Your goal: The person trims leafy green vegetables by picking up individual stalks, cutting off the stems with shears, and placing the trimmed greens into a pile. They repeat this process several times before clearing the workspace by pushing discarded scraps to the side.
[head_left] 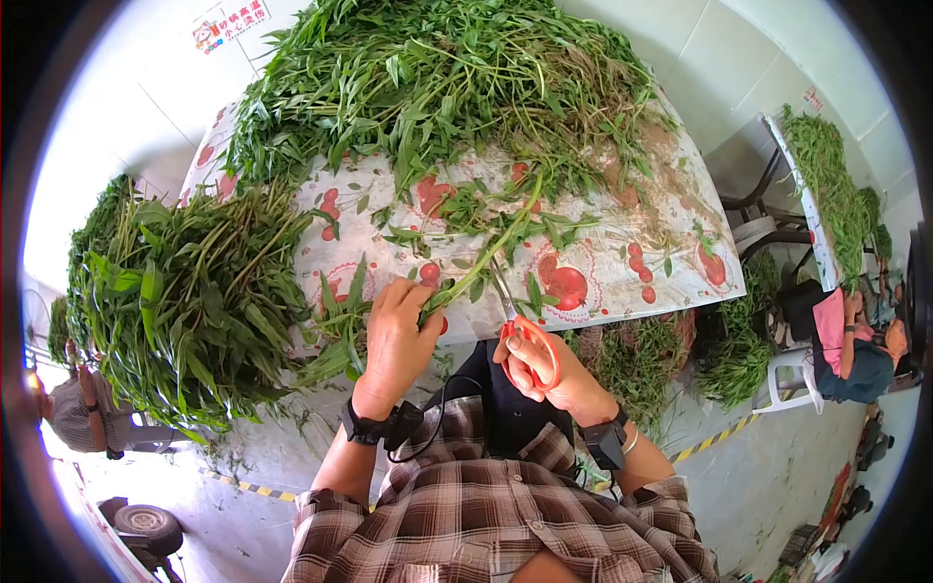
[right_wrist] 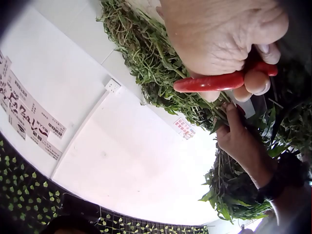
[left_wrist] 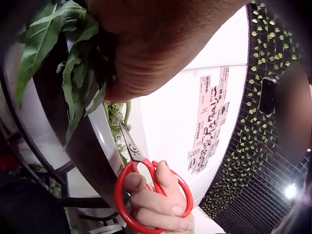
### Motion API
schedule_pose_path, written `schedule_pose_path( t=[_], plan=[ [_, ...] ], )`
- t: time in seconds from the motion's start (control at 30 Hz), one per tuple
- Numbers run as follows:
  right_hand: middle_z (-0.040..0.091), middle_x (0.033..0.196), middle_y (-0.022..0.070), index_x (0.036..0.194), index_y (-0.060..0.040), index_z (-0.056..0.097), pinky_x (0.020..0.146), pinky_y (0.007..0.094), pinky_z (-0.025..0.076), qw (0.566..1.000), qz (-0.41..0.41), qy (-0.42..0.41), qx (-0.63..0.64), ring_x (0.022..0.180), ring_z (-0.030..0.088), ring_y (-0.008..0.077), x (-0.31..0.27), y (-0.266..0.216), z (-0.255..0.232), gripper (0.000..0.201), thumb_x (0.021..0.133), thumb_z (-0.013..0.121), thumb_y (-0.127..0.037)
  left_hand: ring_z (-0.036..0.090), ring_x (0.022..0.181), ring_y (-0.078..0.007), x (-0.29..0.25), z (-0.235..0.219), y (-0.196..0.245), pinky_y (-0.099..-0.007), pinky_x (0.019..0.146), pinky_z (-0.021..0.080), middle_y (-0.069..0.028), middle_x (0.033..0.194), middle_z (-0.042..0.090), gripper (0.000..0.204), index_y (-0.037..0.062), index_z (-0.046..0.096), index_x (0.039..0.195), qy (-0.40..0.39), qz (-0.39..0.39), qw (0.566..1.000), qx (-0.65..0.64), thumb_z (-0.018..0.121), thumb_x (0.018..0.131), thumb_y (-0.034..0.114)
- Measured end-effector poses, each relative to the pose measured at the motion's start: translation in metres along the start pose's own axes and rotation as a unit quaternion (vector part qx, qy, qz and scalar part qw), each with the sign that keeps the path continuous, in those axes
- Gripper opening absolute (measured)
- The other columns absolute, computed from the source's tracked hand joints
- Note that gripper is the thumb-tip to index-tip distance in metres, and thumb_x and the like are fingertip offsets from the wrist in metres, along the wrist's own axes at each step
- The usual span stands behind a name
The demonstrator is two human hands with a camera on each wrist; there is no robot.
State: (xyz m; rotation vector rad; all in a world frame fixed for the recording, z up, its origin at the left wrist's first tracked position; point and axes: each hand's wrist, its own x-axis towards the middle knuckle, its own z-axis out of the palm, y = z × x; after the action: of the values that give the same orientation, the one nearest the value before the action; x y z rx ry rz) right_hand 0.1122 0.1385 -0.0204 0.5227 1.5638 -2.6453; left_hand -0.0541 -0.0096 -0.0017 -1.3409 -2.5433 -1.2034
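Note:
My left hand (head_left: 399,335) pinches a leafy green stem (head_left: 498,243) close to the table's front edge, and the stem slants up and away to the right. Leaves (left_wrist: 78,63) hang below that hand in the left wrist view. Scissors with red handles (head_left: 536,352) are in my right hand (head_left: 559,374), fingers through the loops. Their narrow metal blades (left_wrist: 127,137) point up toward the stem, with the tips right by it in the head view. In the right wrist view my right hand hides most of the scissors.
A big heap of leafy stems (head_left: 437,87) covers the back of the patterned table (head_left: 593,257). Another thick bundle (head_left: 194,301) lies at the left. Cut greens (head_left: 632,364) are on the floor beyond the front edge. A seated person (head_left: 846,340) is at the far right.

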Motion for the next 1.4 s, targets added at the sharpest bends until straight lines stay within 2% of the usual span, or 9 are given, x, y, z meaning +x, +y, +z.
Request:
schedule_pose_path(
  t=[0.1, 0.23, 0.3, 0.5, 1.4],
  plan=[
    [0.045, 0.052, -0.0007, 0.095, 0.0012, 0.053, 0.037, 0.0202, 0.026, 1.000, 0.007, -0.003, 0.004, 0.038, 0.036, 0.0059, -0.002, -0.002, 0.001, 0.037, 0.100, 0.048, -0.035, 0.055, 0.090, -0.0343, 0.000, 0.000, 0.000, -0.0422, 0.078, 0.045, -0.0127, 0.092, 0.057, 0.021, 0.0010, 0.062, 0.094, -0.002, -0.002, 1.000, 0.004, 0.068, 0.075, 0.005],
    [0.045, 0.052, -0.0005, 0.095, 0.0013, 0.054, 0.037, 0.0203, 0.027, 1.000, 0.011, 0.002, 0.012, 0.038, 0.036, 0.0060, -0.001, -0.001, 0.002, 0.037, 0.100, 0.048, -0.035, 0.055, 0.089, -0.0340, 0.000, 0.001, 0.000, -0.0422, 0.077, 0.045, -0.0124, 0.092, 0.057, 0.020, 0.0013, 0.062, 0.093, 0.003, 0.004, 1.000, 0.007, 0.068, 0.074, 0.005],
    [0.047, 0.050, 0.0005, 0.093, -0.0001, 0.055, 0.034, 0.0204, 0.027, 1.000, -0.001, 0.005, 0.016, 0.035, 0.036, 0.0069, 0.001, 0.003, 0.000, 0.040, 0.097, 0.052, -0.040, 0.055, 0.089, -0.0340, 0.000, 0.001, 0.000, -0.0423, 0.077, 0.045, -0.0124, 0.091, 0.057, 0.019, 0.0014, 0.062, 0.092, 0.004, 0.006, 1.000, 0.007, 0.067, 0.074, 0.005],
    [0.047, 0.051, 0.0006, 0.094, 0.0005, 0.056, 0.035, 0.0206, 0.027, 1.000, 0.008, 0.008, 0.020, 0.035, 0.036, 0.0067, 0.001, 0.004, -0.001, 0.039, 0.097, 0.053, -0.038, 0.055, 0.088, -0.0341, -0.001, 0.002, 0.000, -0.0423, 0.077, 0.045, -0.0122, 0.090, 0.056, 0.019, 0.0014, 0.061, 0.090, 0.007, 0.012, 1.000, 0.009, 0.067, 0.073, 0.005],
    [0.044, 0.051, -0.0005, 0.092, 0.0012, 0.054, 0.034, 0.0219, 0.026, 1.000, 0.008, 0.010, -0.008, 0.036, 0.038, 0.0080, 0.001, 0.005, 0.002, 0.043, 0.097, 0.051, -0.042, 0.055, 0.084, -0.0335, -0.001, 0.003, 0.001, -0.0425, 0.074, 0.044, -0.0113, 0.086, 0.056, 0.016, 0.0030, 0.061, 0.086, 0.012, 0.008, 1.000, 0.010, 0.067, 0.072, 0.007]
  ],
)
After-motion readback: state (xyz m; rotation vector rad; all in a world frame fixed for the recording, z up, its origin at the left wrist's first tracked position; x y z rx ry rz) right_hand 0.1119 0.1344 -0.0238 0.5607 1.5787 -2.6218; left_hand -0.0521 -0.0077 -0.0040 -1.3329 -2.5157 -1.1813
